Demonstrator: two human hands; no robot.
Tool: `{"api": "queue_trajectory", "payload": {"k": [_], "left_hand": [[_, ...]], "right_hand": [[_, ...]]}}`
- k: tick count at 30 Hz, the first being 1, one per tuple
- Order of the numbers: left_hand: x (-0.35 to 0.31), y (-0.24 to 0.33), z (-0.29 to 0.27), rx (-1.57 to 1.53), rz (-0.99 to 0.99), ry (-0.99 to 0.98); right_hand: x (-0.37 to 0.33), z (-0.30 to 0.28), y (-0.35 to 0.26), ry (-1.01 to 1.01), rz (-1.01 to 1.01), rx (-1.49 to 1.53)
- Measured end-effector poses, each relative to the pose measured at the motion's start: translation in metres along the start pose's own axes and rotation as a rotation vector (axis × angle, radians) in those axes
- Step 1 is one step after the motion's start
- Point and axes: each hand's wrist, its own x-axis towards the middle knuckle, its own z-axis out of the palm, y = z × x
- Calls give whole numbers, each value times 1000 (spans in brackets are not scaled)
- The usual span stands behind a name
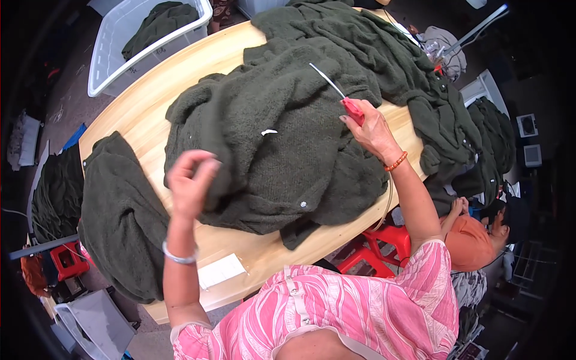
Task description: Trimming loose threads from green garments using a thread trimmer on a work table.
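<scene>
Over nubbly dark-green knitwear (288, 162), left hand (192, 182) loosely curved, right hand (373, 131) clasped around a slender red-handled tool (353, 110).

A bare lane of worktop (144, 144) ran between the left garment (123, 216) and the central dark pile (288, 162), widening toward the far left edge, where a clear plastic bin (141, 66) stood just beyond. The lane's near end was crossed by the left forearm (181, 258), while the left grip (191, 179) blocked the pile's left side. Along the near edge, a strip lay open apart from a white card (222, 272). On the right, the right grip (373, 131) and a red-handled tool's thin shaft (327, 80) obstructed passage above the pile; farther back, heaped garments (354, 45) closed off the worktop.
</scene>
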Motion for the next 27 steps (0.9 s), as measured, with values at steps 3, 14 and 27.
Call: {"api": "queue_trajectory", "payload": {"k": [3, 14, 27], "left_hand": [[-49, -8, 58, 357, 43, -436], [-101, -64, 49, 212, -17, 385], [-78, -81, 7, -615, -375, 207]], "right_hand": [[-10, -1, 5, 3, 6, 9], [-36, -4, -12, -66, -85, 93], [-82, -5, -76, -465, -78, 94]]}}
